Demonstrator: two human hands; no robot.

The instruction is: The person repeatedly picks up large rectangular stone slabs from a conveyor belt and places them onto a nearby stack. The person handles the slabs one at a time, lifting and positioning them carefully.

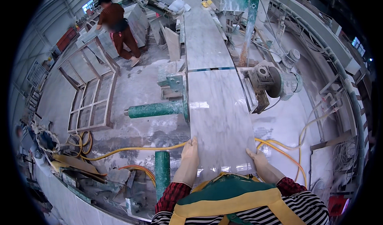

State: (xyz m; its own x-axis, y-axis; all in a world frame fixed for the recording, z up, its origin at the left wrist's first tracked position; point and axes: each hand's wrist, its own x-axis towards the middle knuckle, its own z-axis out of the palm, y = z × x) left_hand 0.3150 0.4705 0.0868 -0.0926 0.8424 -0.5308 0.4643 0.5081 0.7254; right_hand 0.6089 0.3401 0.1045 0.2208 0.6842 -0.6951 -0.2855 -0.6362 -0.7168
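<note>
A long polished slab of grey-veined white marble (219,117) runs away from me, its near end close to my apron. My left hand (190,161) grips the slab's left edge near that end. On the opposite edge my right hand (263,167) has its thumb up by the surface. Both hands look covered by pale gloves, and the fingers under the stone are hidden. Beyond a narrow dark gap lies a second marble slab (207,37), in line with the first.
A green roller (155,109) juts out left of the slab, with a green post (162,171) nearer me. A dusty motor (275,81) sits on the right. Yellow hoses (131,149) cross the floor. A metal frame (93,93) and a co-worker (119,29) are farther left.
</note>
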